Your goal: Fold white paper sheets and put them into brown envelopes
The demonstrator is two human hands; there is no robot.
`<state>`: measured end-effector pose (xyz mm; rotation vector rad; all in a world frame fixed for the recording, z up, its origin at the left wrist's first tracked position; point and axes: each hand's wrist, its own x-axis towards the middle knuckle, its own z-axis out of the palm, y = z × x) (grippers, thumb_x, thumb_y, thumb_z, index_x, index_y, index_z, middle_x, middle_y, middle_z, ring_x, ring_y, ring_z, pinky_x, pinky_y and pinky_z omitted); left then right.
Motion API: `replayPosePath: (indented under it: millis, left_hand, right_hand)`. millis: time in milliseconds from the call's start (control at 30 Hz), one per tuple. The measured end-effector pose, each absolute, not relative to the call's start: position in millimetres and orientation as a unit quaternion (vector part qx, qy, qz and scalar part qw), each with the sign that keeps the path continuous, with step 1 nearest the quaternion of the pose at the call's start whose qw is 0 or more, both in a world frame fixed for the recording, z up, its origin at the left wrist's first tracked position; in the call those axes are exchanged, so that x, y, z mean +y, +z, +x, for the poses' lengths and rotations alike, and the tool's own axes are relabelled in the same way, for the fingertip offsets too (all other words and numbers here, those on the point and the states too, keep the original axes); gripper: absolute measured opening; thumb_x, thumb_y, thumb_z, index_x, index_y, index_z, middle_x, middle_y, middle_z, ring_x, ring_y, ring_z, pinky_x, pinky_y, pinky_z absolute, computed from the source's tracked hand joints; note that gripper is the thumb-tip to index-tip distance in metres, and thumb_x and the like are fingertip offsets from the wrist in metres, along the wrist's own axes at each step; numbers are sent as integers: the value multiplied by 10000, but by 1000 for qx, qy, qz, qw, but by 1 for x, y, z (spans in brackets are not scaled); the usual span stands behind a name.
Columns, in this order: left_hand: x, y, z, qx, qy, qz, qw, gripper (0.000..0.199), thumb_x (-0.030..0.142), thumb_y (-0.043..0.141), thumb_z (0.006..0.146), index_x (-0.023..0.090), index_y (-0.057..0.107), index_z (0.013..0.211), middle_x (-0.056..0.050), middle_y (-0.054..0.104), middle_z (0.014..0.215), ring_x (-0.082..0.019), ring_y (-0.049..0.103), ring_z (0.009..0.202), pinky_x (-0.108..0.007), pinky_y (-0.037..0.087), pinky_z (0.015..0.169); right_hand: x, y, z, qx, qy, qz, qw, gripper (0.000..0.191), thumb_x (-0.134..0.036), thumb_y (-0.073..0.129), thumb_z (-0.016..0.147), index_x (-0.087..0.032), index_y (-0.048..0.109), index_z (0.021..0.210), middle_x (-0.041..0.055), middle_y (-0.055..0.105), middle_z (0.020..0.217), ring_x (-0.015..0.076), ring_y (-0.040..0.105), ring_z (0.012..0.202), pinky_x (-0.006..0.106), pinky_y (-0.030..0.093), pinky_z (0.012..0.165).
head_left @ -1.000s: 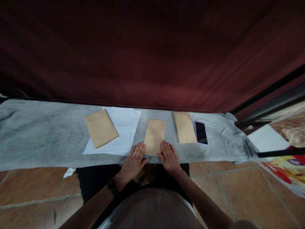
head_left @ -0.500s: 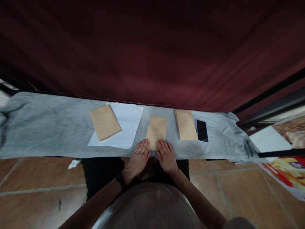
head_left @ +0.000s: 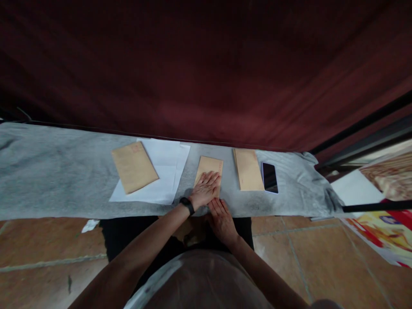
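A brown paper envelope [head_left: 210, 164] lies in front of me on the grey cloth, its far part bare and its near part under my hands. My left hand [head_left: 206, 188] is laid flat across its middle, fingers stretched out to the right, with a dark band on the wrist. At the near end of the envelope rests my right hand [head_left: 223, 219], fingers extended and their tips touching the paper by the left hand. The envelope's near edge is mostly hidden by the hands.
Left, another brown envelope [head_left: 135, 167] lies on white paper sheets [head_left: 167, 171]. Right, a stack of brown envelopes [head_left: 249, 169] sits beside a phone [head_left: 269, 177]. Grey cloth [head_left: 64, 171] covers the narrow table, with a dark red curtain [head_left: 206, 86] behind it.
My left hand has moved from the near left corner up onto the middle of the envelope. The right hand stays at the near end, slightly lower. The view has shifted a little.
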<state>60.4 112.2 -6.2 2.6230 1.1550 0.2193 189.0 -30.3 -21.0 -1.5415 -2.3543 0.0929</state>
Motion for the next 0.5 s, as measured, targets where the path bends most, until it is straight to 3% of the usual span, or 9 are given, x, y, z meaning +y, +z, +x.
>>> replayPosePath:
  millis: [200,500]
  left_hand:
    - [154,-11,86,433,97,889,112,554,332,272,1029,202,366,1559,-28,311,1659,-253,206,1547,-522,91,1268]
    - [189,-5,90,477,79,868,111,564,346,280,1029,186,370,1563,-54,359,1636,-267,240,1537,-491,159,1253]
  right_hand:
    - [-26,-12,190,-831,57,-531,157,677,-198,471,975,-123,236,1606,127,365,1622,254,347,1496,480,320,1229]
    - [-26,-10,190,-828,68,-534,156,707,-173,475,964,-134,202,1615,124,335,1635,260,342,1500,486,338,1221]
